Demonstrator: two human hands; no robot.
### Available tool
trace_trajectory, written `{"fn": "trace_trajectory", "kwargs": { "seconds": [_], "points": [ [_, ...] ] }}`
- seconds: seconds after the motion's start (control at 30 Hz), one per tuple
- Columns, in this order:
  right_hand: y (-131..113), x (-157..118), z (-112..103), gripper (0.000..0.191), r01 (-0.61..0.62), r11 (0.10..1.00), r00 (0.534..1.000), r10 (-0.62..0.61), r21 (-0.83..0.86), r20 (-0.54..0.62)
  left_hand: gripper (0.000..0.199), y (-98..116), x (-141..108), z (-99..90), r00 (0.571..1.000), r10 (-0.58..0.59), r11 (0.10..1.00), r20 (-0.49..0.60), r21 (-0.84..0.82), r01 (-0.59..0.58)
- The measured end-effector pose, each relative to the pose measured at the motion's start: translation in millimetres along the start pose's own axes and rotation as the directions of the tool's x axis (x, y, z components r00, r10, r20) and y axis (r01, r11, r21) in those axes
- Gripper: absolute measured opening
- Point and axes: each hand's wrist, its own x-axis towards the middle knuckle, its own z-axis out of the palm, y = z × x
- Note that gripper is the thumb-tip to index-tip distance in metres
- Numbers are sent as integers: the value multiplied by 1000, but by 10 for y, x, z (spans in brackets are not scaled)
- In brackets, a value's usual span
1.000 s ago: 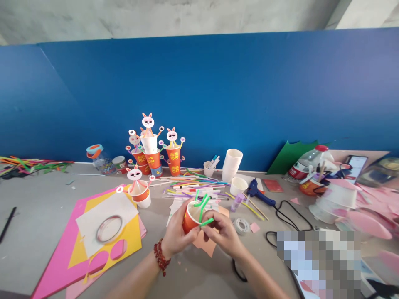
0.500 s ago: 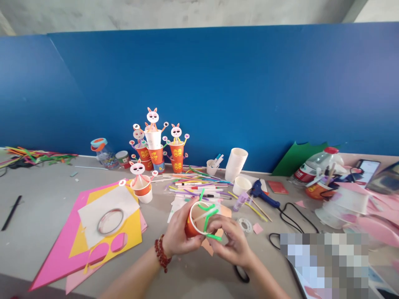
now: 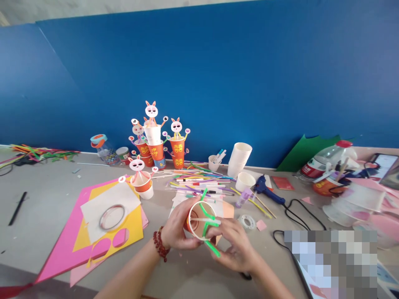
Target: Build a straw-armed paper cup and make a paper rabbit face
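My left hand (image 3: 179,224) wraps round a red-orange paper cup (image 3: 188,219), its white-rimmed mouth tilted towards me. Bent green pipe cleaners (image 3: 207,211) stick out over the cup's rim. A thin whitish stick (image 3: 199,220) lies across the mouth, its far end by my right fingers. My right hand (image 3: 233,243) is closed at the rim, fingers and thumb around a green pipe cleaner; the exact pinch is partly hidden. To the left stands a finished-looking cup figure (image 3: 141,181) with a rabbit face and round paws.
More rabbit cup figures (image 3: 178,151) stand at the back. Pipe cleaners and markers (image 3: 199,180) lie behind my hands. To the right are stacked white cups (image 3: 239,160), a blue glue gun (image 3: 268,191) with its cord, and a tape roll (image 3: 247,221). Coloured sheets (image 3: 70,241) lie left.
My right fingers have shifted at the rim, and the lower green piece now points further down. The whitish stick lies flatter across the cup. The view has tilted slightly.
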Motion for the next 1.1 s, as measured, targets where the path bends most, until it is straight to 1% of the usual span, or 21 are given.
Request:
{"fn": "trace_trajectory", "kwargs": {
  "seconds": [0.13,0.27,0.43,0.53,0.6,0.63,0.67,0.73,0.8,0.87,0.93,1.0,1.03,1.1],
  "points": [
    [-1,3,14,25,-4,1000,1000,4,-9,3,89,-26,-3,20,1000,15,1000,-19,19,-15],
    [38,-45,35,29,1,1000,1000,-1,-15,-5,87,-22,9,45,999,-29,998,-35,54,31],
    [68,-95,18,53,4,1000,999,-4,-3,-47,85,-43,-10,71,996,-56,997,-71,53,60],
    [76,-110,10,60,-18,995,998,24,99,-64,88,-65,-48,84,991,-97,995,-97,-44,93],
    [87,-125,26,57,-43,983,991,64,177,-114,88,-80,-76,105,977,-181,974,-115,-155,163],
    [96,-135,40,53,-63,975,982,98,214,-159,88,-87,-89,122,964,-237,953,-121,-223,206],
    [108,-145,59,46,-88,963,968,143,253,-208,87,-92,-100,145,947,-299,920,-120,-300,252],
    [138,-166,104,31,-142,933,923,245,330,-296,85,-95,-111,204,900,-424,817,-102,-471,332],
    [169,-181,146,22,-179,903,878,325,390,-351,81,-77,-105,270,847,-528,669,-50,-639,380],
    [194,-186,173,17,-190,881,847,370,433,-381,74,-36,-79,324,810,-585,501,35,-770,395],
    [211,-180,178,12,-179,863,823,395,473,-409,66,24,-33,352,803,-584,353,121,-853,385],
    [227,-165,162,9,-167,847,799,417,505,-434,60,83,18,356,817,-542,246,195,-894,376],
    [238,-155,148,9,-172,836,784,437,522,-442,59,106,40,352,825,-519,211,223,-902,377],
    [268,-135,118,15,-207,799,742,504,565,-441,59,126,66,344,830,-489,174,267,-903,393]
  ]
}}
